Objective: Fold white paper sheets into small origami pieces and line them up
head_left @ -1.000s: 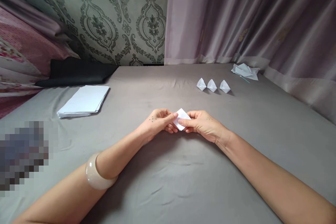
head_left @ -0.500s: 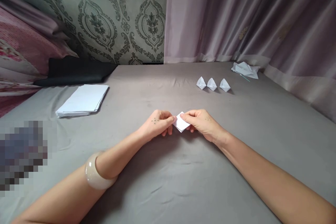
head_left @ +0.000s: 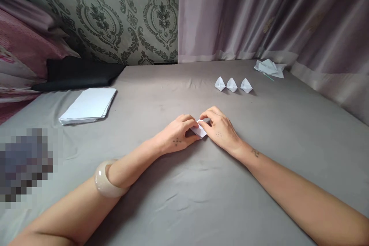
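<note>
A small square of folded white paper is between my two hands, low over the grey cloth. My left hand grips its left side, thumb along the near edge and fingers over the top. My right hand pinches the upper right part with thumb and index finger. Fingers cover some of the folds. Beyond the hands, three folded paper boats stand in a row.
A stack of white paper sheets lies at the left, with a black cloth behind it. At the far right are folded papers and a thin green stick. A blurred-out object lies at the left edge. Curtains hang behind.
My hands have turned from holding the paper by its side corners to fingers over its top. The paper now lies lower and flatter. The whole view has shifted slightly.
</note>
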A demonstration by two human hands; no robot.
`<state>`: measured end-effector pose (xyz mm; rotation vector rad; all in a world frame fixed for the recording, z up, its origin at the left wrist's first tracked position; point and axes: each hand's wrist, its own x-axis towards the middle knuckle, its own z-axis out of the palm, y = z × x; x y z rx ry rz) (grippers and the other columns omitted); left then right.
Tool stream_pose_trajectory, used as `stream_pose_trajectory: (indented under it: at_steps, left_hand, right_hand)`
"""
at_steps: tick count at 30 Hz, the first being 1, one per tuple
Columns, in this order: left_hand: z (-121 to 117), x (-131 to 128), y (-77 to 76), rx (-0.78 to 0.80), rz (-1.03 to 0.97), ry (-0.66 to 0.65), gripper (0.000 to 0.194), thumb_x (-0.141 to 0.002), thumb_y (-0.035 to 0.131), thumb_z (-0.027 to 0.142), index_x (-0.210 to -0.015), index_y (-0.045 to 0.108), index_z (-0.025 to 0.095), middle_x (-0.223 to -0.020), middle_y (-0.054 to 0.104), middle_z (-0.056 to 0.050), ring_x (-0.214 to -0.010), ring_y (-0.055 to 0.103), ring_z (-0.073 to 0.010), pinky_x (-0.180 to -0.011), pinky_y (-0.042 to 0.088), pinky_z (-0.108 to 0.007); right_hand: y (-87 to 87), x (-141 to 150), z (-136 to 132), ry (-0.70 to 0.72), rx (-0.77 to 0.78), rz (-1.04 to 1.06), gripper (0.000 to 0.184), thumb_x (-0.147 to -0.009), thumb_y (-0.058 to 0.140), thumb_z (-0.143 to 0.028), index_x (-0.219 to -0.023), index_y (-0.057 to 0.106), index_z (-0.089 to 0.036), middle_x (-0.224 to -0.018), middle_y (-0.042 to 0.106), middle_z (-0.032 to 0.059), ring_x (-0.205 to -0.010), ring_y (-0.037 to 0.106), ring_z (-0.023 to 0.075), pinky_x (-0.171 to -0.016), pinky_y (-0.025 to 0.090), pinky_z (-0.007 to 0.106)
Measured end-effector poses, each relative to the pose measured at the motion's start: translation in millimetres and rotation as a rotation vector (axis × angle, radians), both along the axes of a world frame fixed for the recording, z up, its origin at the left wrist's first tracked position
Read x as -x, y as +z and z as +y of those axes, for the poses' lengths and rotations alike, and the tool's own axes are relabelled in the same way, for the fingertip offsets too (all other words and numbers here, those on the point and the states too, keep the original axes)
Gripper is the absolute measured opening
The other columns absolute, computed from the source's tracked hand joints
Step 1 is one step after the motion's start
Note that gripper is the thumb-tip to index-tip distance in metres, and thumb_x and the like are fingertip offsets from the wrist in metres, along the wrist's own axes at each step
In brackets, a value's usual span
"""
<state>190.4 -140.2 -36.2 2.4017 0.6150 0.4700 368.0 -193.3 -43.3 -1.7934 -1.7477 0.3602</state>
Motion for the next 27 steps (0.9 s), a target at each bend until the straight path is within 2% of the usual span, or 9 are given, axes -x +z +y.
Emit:
stream_pose_trajectory:
  at_steps: [3, 8, 13, 17, 22, 27]
  left_hand:
    - [2.7, 0.1, -2.2, -0.009, 0.01, 0.003, 0.021, -0.083, 0.062, 0.031, -0.1, 0.066, 0.019, -0.105, 0.062, -0.011, -0.097, 0.056, -0.0229, -0.085, 0.044, -0.033]
    - [3.7, 1.2, -4.0, -0.084, 0.006, -0.036, 0.021, -0.09, 0.053, 0.033, -0.098, 0.069, 0.021, -0.103, 0.063, -0.01, -0.096, 0.057, -0.0219, -0.085, 0.043, -0.031]
    - [1.3, 3.1, -4.1, -0.235, 0.11, -0.045, 0.029, -0.095, 0.042, 0.032, -0.097, 0.069, 0.02, -0.102, 0.063, -0.011, -0.095, 0.057, -0.0227, -0.081, 0.043, -0.032]
    - [1.5, 3.9, -6.2, -0.318, 0.149, -0.016, 0.033, -0.097, 0.038, 0.03, -0.094, 0.069, 0.017, -0.099, 0.063, -0.011, -0.09, 0.058, -0.022, -0.076, 0.045, -0.032]
    - [3.6, 2.4, -6.3, -0.142, 0.085, 0.138, 0.023, -0.091, 0.048, 0.026, -0.084, 0.069, 0.018, -0.094, 0.064, -0.006, -0.082, 0.06, -0.0173, -0.07, 0.046, -0.027]
    - [2.8, -0.4, -2.0, 0.012, 0.078, 0.268, 0.019, -0.087, 0.053, 0.025, -0.082, 0.07, 0.018, -0.091, 0.063, -0.006, -0.075, 0.06, -0.0156, -0.069, 0.046, -0.027]
  right_hand:
    - [3.7, -4.6, -2.6, 0.164, 0.033, 0.001, 0.026, -0.084, 0.044, -0.012, -0.087, 0.067, -0.022, -0.098, 0.066, 0.0029, -0.079, 0.059, 0.0146, -0.069, 0.041, 0.027]
    - [13.2, -12.3, -19.5, 0.261, 0.068, -0.041, 0.037, -0.079, 0.041, -0.005, -0.093, 0.07, -0.023, -0.11, 0.067, 0.0018, -0.084, 0.06, 0.0152, -0.07, 0.042, 0.027]
    - [13.0, -7.8, -41.5, 0.237, 0.03, -0.195, 0.031, -0.086, 0.045, -0.014, -0.104, 0.069, -0.022, -0.117, 0.06, 0.0069, -0.081, 0.059, 0.0155, -0.063, 0.041, 0.027]
    - [4.1, -6.2, -43.5, 0.199, -0.034, -0.176, 0.023, -0.091, 0.048, -0.022, -0.1, 0.069, -0.019, -0.106, 0.061, 0.008, -0.082, 0.058, 0.0158, -0.071, 0.044, 0.028]
    - [-4.9, -11.3, -32.9, 0.126, -0.099, -0.022, 0.021, -0.091, 0.051, -0.022, -0.082, 0.07, -0.019, -0.094, 0.064, 0.0043, -0.078, 0.059, 0.0137, -0.075, 0.044, 0.027]
    - [1.4, -12.6, -26.9, 0.021, 0.017, 0.116, 0.019, -0.086, 0.057, -0.026, -0.073, 0.069, -0.02, -0.092, 0.064, 0.002, -0.074, 0.057, 0.0121, -0.073, 0.043, 0.026]
